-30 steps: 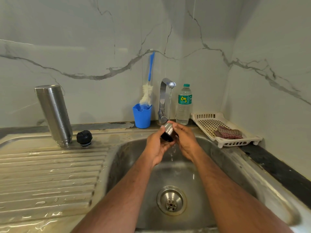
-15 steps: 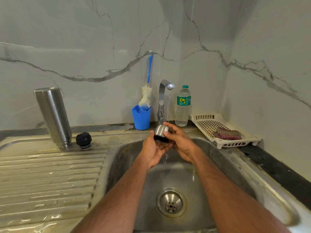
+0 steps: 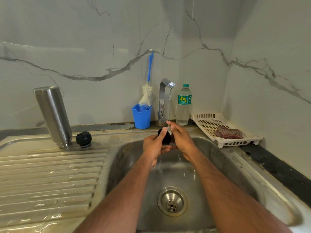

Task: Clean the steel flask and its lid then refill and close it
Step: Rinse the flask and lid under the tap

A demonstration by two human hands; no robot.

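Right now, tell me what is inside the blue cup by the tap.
The blue cup holds a bottle brush: its white bristles and blue handle stick up out of it against the wall. The brush's lower end and anything else in the cup are hidden by the cup's wall.

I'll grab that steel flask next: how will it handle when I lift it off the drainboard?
The flask shows droplets on smooth steel, so it is probably slippery. It stands mouth-down and leaning on the ridged drainboard, so a nudge may tip it, and it would likely roll. Inverted, it is probably empty and light.
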